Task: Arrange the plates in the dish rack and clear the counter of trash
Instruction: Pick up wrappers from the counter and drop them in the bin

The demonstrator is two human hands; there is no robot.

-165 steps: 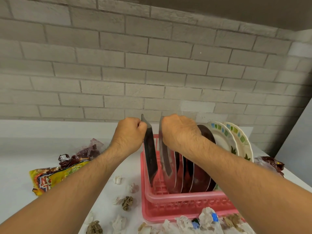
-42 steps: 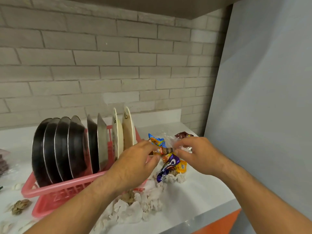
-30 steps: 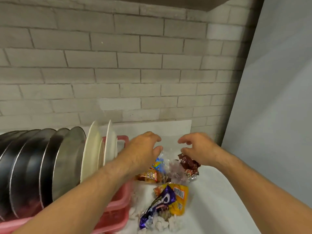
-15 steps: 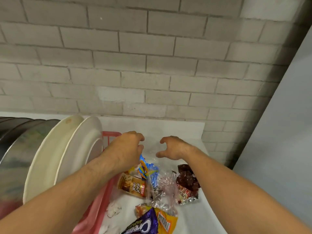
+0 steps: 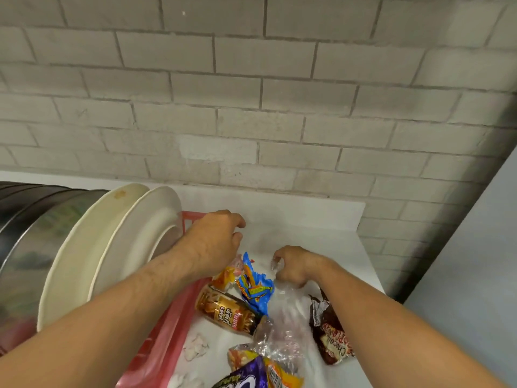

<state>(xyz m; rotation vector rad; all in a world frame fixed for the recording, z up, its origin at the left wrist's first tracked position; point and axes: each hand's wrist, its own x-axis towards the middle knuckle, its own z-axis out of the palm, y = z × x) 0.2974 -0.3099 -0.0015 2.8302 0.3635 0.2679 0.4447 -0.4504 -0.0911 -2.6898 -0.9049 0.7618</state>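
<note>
**Right hand.** Your right hand (image 5: 293, 267) is closed on the upper end of a clear plastic bag (image 5: 282, 323), with its fingers (image 5: 284, 252) curled round the crinkled film. The rest of the bag trails toward you across the counter (image 5: 321, 239), lying flat near the counter's back right corner.

**Left hand.** Your left hand (image 5: 215, 239) is just left of the right, palm down and fingers curled. Its underside is hidden, so whether it holds anything cannot be told. An orange wrapper (image 5: 226, 275) shows from beneath its wrist.

**Trash around the grip.**
- A blue wrapper (image 5: 253, 287) lies between the two hands, touching the bag's left side.
- A brown-and-gold packet (image 5: 226, 315) lies nearer you, beside the rack.
- A dark chocolate wrapper (image 5: 333, 340) lies to the right of the bag, partly under your right forearm.
- A purple packet (image 5: 243, 379) and a yellow packet (image 5: 282, 379) overlap the bag's near end at the frame's lower edge.
- A crumpled white paper (image 5: 195, 350) lies left of them.

**Rack.** The pink dish rack (image 5: 165, 340) stands on the left side of the counter, under your left forearm. Two cream plates (image 5: 131, 247) stand on edge at its right end, tilted. Steel plates (image 5: 28, 233) stand behind them toward the left.
</note>
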